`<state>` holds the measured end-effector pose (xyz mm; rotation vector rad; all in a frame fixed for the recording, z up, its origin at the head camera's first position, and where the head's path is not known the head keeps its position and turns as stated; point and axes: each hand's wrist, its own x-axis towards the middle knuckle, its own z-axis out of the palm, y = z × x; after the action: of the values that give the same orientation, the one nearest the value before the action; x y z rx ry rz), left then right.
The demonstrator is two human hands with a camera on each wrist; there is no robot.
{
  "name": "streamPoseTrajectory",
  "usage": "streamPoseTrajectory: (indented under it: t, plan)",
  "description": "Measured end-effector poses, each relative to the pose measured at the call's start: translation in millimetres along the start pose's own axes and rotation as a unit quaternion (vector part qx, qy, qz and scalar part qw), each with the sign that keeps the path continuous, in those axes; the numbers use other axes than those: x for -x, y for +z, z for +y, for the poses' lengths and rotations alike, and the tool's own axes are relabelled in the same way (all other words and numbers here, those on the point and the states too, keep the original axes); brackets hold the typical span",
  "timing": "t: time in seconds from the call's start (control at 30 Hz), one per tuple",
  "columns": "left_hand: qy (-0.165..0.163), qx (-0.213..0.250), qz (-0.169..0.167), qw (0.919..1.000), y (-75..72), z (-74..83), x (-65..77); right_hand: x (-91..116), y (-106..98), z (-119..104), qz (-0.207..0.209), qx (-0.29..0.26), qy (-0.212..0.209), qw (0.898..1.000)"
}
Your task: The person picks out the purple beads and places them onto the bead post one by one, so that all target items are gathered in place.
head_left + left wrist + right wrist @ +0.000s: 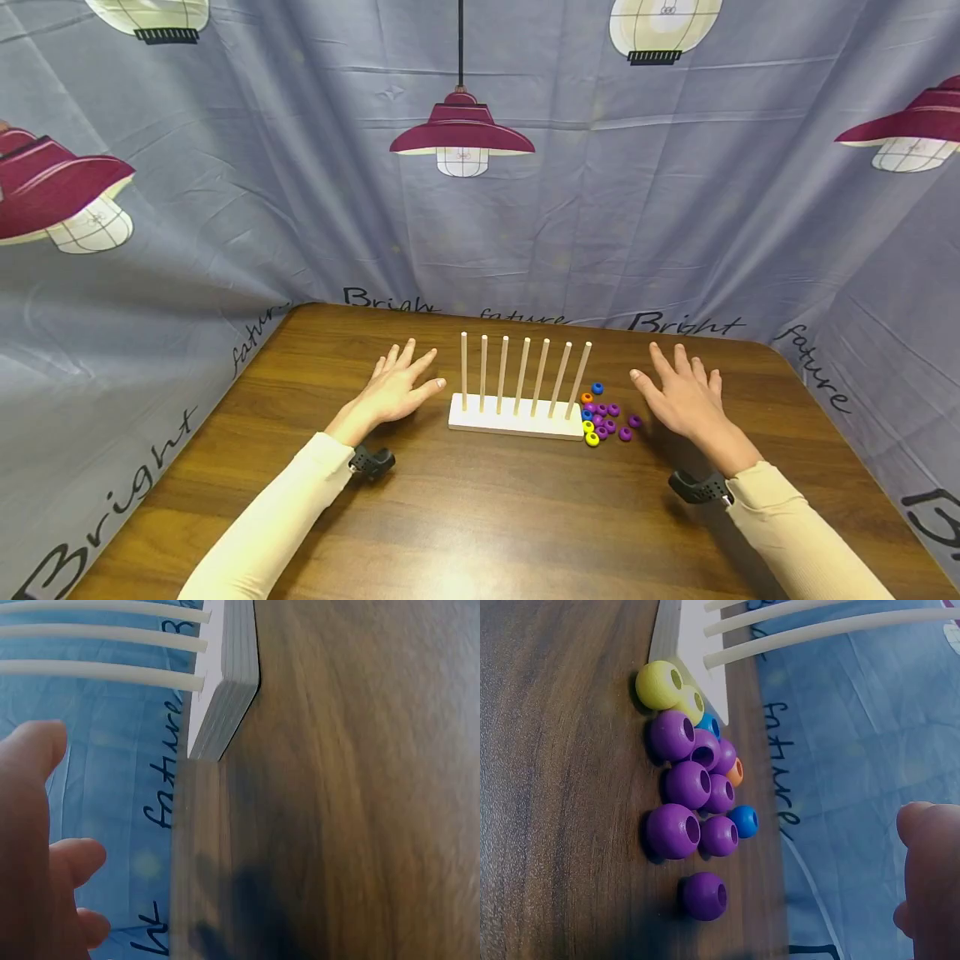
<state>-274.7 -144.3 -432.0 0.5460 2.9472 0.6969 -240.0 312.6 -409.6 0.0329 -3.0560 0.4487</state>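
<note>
A white base (pixel 517 425) with several upright wooden pegs (pixel 522 375) stands on the table between my hands. To the left of it my left hand (pixel 390 392) hovers over the table with fingers spread, holding nothing. My right hand (pixel 684 398) is likewise spread and bare, to the right of a group of beads. These round beads, each with a hole, lie by the base's right end: several purple ones (pixel 688 785), two yellow (pixel 659 685), two blue (pixel 744 822) and one orange (pixel 736 772). In the left wrist view, the base's left end (pixel 225 697) appears beyond the thumb (pixel 45 746).
The brown wooden table (pixel 480 517) reaches back to a grey-blue curtain (pixel 300 167) printed with lamps and lettering. Curtain also hangs along both sides. Each wrist wears a black strap, such as the left strap (pixel 372 461).
</note>
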Motion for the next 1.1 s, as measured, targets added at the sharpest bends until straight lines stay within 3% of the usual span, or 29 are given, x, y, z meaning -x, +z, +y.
streamPoseTrajectory:
  t: [0.53, 1.1]
  plan:
    - [0.019, 0.053, -0.041, 0.9976, 20.9, 13.1, -2.3, 3.3, 2.2, -1.9, -0.009, -0.006, 0.002, 1.0]
    - [0.034, 0.062, -0.035, 0.9969, 27.6, 19.8, -3.6, 2.5, 2.0, -4.0, -0.007, -0.001, -0.001, 1.0]
